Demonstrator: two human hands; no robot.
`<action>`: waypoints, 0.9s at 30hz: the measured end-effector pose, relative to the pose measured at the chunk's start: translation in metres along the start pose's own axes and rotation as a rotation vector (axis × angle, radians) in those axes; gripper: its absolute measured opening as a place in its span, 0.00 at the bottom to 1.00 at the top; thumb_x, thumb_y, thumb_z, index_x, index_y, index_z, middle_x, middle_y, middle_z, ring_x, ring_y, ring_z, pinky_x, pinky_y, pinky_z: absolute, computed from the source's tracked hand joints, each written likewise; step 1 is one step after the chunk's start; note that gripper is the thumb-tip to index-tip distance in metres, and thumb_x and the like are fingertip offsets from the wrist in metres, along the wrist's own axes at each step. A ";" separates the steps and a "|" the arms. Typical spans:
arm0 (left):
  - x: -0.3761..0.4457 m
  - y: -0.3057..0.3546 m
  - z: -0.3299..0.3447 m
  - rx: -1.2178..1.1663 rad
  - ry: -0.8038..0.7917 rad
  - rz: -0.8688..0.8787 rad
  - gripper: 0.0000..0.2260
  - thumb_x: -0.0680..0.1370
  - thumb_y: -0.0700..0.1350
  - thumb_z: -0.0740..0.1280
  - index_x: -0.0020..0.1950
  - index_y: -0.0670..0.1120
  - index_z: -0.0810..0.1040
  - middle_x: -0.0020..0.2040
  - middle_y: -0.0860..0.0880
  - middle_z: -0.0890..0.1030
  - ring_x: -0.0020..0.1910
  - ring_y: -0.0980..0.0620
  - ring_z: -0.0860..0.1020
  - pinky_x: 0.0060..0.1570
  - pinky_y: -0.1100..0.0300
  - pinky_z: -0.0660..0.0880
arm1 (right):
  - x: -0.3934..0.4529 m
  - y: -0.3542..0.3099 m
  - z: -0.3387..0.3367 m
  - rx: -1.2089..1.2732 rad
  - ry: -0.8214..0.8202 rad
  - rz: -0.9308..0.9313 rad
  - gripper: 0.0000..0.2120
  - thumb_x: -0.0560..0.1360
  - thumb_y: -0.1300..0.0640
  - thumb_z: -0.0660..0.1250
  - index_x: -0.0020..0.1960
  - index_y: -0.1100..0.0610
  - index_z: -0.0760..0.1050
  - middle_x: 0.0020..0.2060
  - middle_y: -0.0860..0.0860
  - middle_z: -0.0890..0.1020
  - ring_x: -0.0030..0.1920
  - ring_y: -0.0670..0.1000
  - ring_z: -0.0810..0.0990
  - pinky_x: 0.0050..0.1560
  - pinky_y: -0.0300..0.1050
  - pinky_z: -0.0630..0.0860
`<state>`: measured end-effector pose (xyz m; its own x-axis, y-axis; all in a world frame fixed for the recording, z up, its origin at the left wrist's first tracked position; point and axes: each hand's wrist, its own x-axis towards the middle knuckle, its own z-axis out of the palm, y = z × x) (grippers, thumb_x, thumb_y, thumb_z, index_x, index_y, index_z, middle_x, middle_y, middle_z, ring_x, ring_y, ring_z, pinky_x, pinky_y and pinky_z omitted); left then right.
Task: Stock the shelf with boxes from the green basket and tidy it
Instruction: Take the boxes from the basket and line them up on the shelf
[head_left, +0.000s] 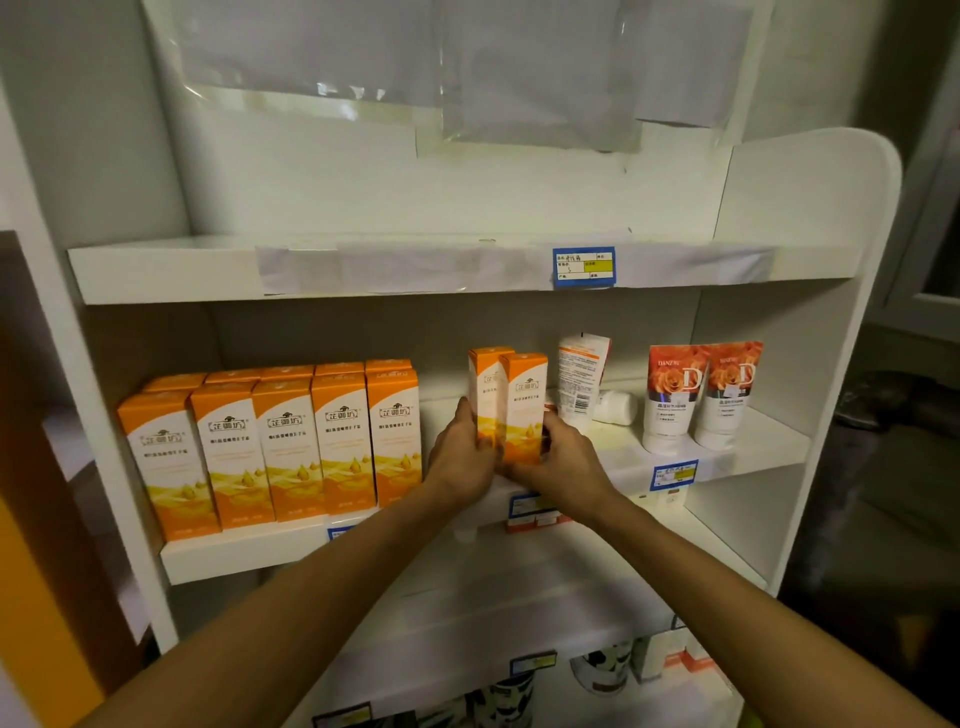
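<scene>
both hands (511, 457) clasped (arms outstretched)

"DANZ" and a big "D" on two rose-printed tubes (702, 395) (smaller print unreadable)

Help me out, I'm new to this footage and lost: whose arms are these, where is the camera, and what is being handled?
There is no machine here. A person wears one wide-angle camera on the head, looking forward and down, so both arms reach in from below. The left hand and right hand together grip two orange boxes, upright, at the middle shelf. Left of them stands a row of matching orange boxes. To the right are a white tube and two rose-printed tubes. The top shelf shows only a price label.
</scene>
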<state>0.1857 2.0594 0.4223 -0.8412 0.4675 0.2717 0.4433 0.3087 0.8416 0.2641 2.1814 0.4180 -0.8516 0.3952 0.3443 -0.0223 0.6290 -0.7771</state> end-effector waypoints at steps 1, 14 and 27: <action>-0.001 0.000 0.000 0.004 -0.012 -0.013 0.22 0.82 0.40 0.63 0.75 0.50 0.63 0.70 0.46 0.75 0.69 0.44 0.74 0.64 0.47 0.75 | 0.000 -0.001 -0.002 0.015 -0.022 -0.005 0.30 0.70 0.48 0.76 0.69 0.51 0.71 0.64 0.48 0.80 0.56 0.45 0.79 0.44 0.30 0.72; -0.033 0.014 -0.006 0.060 -0.041 0.032 0.34 0.77 0.37 0.67 0.79 0.52 0.55 0.74 0.49 0.68 0.71 0.46 0.71 0.62 0.44 0.77 | 0.002 -0.017 -0.002 0.242 -0.101 0.049 0.23 0.76 0.49 0.70 0.69 0.51 0.71 0.62 0.48 0.80 0.57 0.48 0.80 0.49 0.37 0.78; -0.055 0.023 -0.033 0.097 -0.227 0.067 0.41 0.74 0.32 0.66 0.81 0.52 0.49 0.76 0.48 0.65 0.74 0.45 0.67 0.66 0.50 0.74 | -0.007 -0.039 -0.001 0.164 -0.223 0.026 0.21 0.79 0.52 0.66 0.71 0.53 0.67 0.65 0.51 0.77 0.60 0.48 0.76 0.46 0.33 0.74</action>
<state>0.2321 2.0130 0.4420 -0.7229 0.6601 0.2041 0.5324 0.3439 0.7735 0.2714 2.1551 0.4463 -0.9467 0.2414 0.2131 -0.0680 0.4969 -0.8651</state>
